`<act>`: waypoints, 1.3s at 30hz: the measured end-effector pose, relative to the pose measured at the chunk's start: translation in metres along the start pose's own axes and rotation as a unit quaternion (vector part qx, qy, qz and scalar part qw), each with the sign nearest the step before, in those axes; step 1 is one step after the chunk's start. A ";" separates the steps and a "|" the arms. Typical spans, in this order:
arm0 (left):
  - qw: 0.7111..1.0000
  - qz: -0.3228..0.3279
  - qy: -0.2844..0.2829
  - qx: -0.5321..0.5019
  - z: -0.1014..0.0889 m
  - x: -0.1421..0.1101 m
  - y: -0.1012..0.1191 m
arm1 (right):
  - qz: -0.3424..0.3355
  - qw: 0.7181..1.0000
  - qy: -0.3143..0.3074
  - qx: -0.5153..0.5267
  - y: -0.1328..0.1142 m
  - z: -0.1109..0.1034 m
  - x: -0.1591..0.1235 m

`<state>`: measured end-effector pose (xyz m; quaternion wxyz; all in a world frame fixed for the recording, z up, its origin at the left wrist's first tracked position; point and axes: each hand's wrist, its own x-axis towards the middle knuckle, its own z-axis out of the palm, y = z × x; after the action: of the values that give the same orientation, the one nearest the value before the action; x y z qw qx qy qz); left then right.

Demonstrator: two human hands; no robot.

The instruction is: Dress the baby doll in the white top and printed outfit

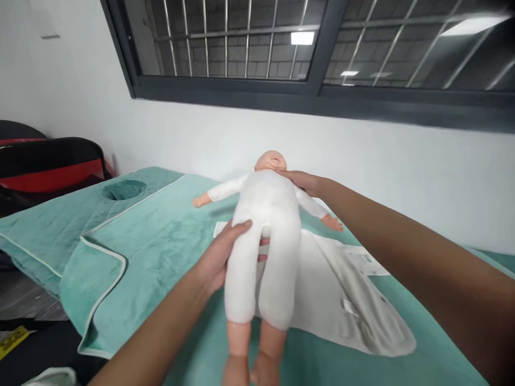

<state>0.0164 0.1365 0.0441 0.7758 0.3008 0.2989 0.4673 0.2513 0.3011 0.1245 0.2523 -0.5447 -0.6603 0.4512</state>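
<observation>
A baby doll (267, 201) with a white cloth body lies face up, its head toward the wall and its feet toward me. My left hand (225, 252) is wrapped around the doll's thigh on the left side, thumb on top and fingertips showing between the legs. At the doll's neck and shoulder on the right is my right hand (301, 181); its fingers reach behind the neck and are partly hidden. Under and beside the doll spreads a white baby garment or wrap (322, 289) with a small label.
A green padded cover (148, 257) with white piping drapes the table, with a round hole (124, 189) at left. Red and black chairs (52, 166) stand at the left. Behind are a white wall (193, 139) and a barred window (241, 48).
</observation>
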 end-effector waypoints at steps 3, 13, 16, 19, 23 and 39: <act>0.999 -0.017 -0.024 -0.023 0.037 -0.008 -0.050 | 0.022 1.000 0.005 -0.012 0.027 -0.028 -0.055; 0.997 -0.067 -0.013 -0.031 0.078 -0.014 -0.152 | 0.001 0.991 0.114 -0.075 0.119 -0.025 -0.118; 0.996 -0.076 -0.010 0.043 0.067 -0.010 -0.147 | 0.018 0.986 0.111 -0.123 0.132 -0.028 -0.116; 0.975 -0.064 0.004 0.213 0.050 0.003 -0.129 | 0.040 0.950 0.138 -0.277 0.131 -0.034 -0.115; 0.868 0.058 0.058 0.489 0.028 0.039 -0.108 | -0.059 0.867 0.275 -0.412 0.103 -0.006 -0.110; 0.529 0.246 0.163 0.796 0.002 0.075 -0.107 | -0.220 0.914 0.063 -0.335 0.083 0.077 -0.071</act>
<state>0.1051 0.1632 -0.0487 0.0077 0.7739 0.5821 0.2493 0.2483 0.2090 0.0274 0.1894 -0.4660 -0.8583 0.1016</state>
